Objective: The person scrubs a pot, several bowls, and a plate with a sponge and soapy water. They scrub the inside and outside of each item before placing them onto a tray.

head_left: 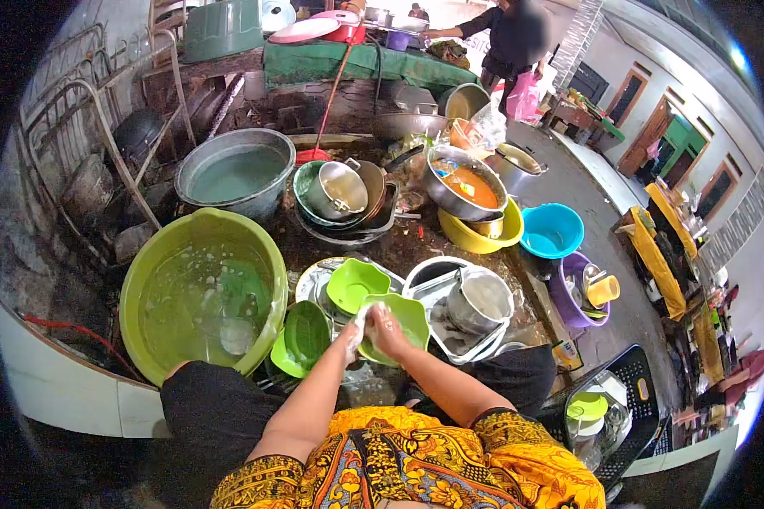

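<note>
Near us, our soapy left hand [356, 333] and our right hand [387, 336] meet at the green bowl [413, 321]; we cannot tell if either grips it. It looks light, stiff and slippery, so its rim seems best to hold. A big tub [131, 316] crowds the left, a metal pot [482, 317] the right. Room seems open above.

Bowls [409, 320] between tub [131, 297], left, and pot [488, 294] on tray [438, 321], right
</note>
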A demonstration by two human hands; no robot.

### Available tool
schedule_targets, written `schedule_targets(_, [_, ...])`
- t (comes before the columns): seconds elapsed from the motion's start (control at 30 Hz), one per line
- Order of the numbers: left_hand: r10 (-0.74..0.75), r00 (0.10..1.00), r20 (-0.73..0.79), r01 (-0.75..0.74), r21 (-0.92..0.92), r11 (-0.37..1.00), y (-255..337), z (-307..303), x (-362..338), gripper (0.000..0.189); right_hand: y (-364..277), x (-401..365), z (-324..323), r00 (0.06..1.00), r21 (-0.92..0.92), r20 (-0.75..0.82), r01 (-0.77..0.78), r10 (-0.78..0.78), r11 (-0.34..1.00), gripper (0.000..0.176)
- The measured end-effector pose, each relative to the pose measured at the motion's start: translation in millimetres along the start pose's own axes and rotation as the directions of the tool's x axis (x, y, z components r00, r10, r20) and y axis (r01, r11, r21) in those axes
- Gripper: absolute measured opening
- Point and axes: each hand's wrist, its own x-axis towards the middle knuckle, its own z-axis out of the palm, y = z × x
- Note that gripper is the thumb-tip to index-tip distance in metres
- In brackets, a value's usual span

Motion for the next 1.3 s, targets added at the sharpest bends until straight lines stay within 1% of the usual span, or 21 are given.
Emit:
schedule_targets(0.1, [0.107, 0.991, -0.075, -0.098, 0.113, 0.989, -10, -8, 12, 0.054, 18, 2, -2, 0.990, -0.184, -0.107, -0.114, 0.096, 0.976, 0.018])
schedule_targets(0.17, [0.217, 0.961, -0.172, -0.183, 0.193, 0.964, -6, -15, 16, 0.052, 37, -4, 5, 0.944, -0.559, -0.281, -0.015, -0.172, 0.829, 0.021])
schedule_targets(0.2, [0.329, 0.908, -0.258, -0.257, 0.276, 0.926, -3, -17, 16, 0.051, 17, -7, -10, 0.988, -0.566, -0.152, -0.116, 0.035, 0.816, 0.027])
schedule_targets(0.23, [0.325, 0.909, -0.260, -0.254, 0.272, 0.928, -1, -18, 16, 0.051, 11, -10, -10, 0.988, -0.567, -0.148, -0.116, 0.038, 0.816, 0.027])
schedule_targets(0.3, [0.303, 0.866, -0.399, -0.216, 0.247, 0.945, 3, -15, 9, 0.045, 4, -17, -2, 0.952, -0.415, 0.058, -0.252, 0.302, 0.874, 0.025])
schedule_targets(0.37, [0.251, 0.913, -0.323, -0.206, 0.166, 0.964, -6, -15, 17, 0.045, 7, -13, 13, 0.954, -0.273, 0.132, -0.227, 0.270, 0.935, 0.022])
schedule_targets(0.43, [0.161, 0.974, -0.159, -0.161, 0.011, 0.987, -22, -16, 25, 0.043, 2, -7, 24, 0.979, 0.153, -0.195, -0.031, 0.061, 0.988, 0.016])
schedule_targets(0.47, [0.151, 0.981, -0.121, -0.152, -0.003, 0.988, -6, 9, 1, 0.041, 11, 4, 21, 0.956, 0.193, -0.257, -0.095, 0.144, 0.976, 0.018])
schedule_targets(0.5, [0.193, 0.976, -0.101, -0.193, 0.001, 0.981, -47, -32, 61, 0.038, 6, 6, 2, 0.952, -0.019, -0.305, -0.034, 0.027, 0.999, 0.030])
schedule_targets(0.53, [0.221, 0.961, -0.166, -0.209, 0.087, 0.974, -48, -32, 59, 0.038, 49, 12, 18, 0.891, 0.165, -0.393, -0.176, 0.229, 0.970, 0.028])
schedule_targets(0.57, [0.255, 0.941, -0.224, -0.219, 0.174, 0.960, -43, -27, 56, 0.038, 0, 7, -23, 0.799, 0.423, -0.277, -0.397, 0.533, 0.815, 0.016])
schedule_targets(0.6, [0.261, 0.909, -0.325, -0.219, 0.160, 0.963, -21, -11, 28, 0.039, 21, 2, -24, 0.898, -0.080, -0.317, -0.346, 0.305, 0.935, 0.016])
schedule_targets(0.63, [0.312, 0.901, -0.303, -0.289, 0.118, 0.950, -15, -10, 23, 0.040, 37, -1, -22, 0.971, -0.563, -0.226, -0.196, 0.078, 0.803, 0.020])
schedule_targets(0.73, [0.356, 0.870, -0.341, -0.312, 0.177, 0.933, -7, -12, 20, 0.040, 15, -23, -14, 0.982, -0.540, -0.090, -0.190, 0.168, 0.820, 0.031])
schedule_targets(0.83, [0.217, 0.946, -0.239, -0.260, -0.167, 0.951, 1, -2, -1, 0.038, -18, -15, -23, 0.908, 0.012, 0.277, -0.332, 0.316, 0.943, 0.035])
schedule_targets(0.87, [0.119, 0.980, -0.162, -0.150, -0.192, 0.970, -5, -10, 6, 0.037, -22, -15, -23, 0.907, 0.016, 0.281, -0.332, 0.315, 0.943, 0.035])
schedule_targets(0.93, [-0.049, 0.993, -0.105, 0.045, -0.043, 0.998, 11, 5, -26, 0.037, -25, -15, -22, 0.973, 0.014, 0.230, -0.010, 0.006, 1.000, 0.039])
schedule_targets(1.03, [-0.170, 0.982, -0.081, 0.177, 0.087, 0.980, -15, -28, 11, 0.067, -29, -14, -18, 0.974, -0.050, 0.225, -0.006, 0.018, 0.999, 0.040])
schedule_targets(1.13, [-0.199, 0.974, -0.113, 0.215, 0.158, 0.964, 39, 30, -55, 0.081, -26, -9, -30, 0.980, 0.040, 0.160, -0.125, 0.117, 0.991, 0.047])
schedule_targets(1.23, [-0.232, 0.962, -0.146, 0.260, 0.211, 0.942, 38, 19, -44, 0.091, -44, -3, -73, 0.912, 0.303, 0.163, -0.408, 0.375, 0.861, 0.048])
schedule_targets(1.3, [-0.050, 0.989, -0.137, 0.078, 0.211, 0.974, 36, 17, -44, 0.084, -33, -1, -86, 0.940, 0.698, 0.285, -0.338, 0.189, 0.631, 0.042])
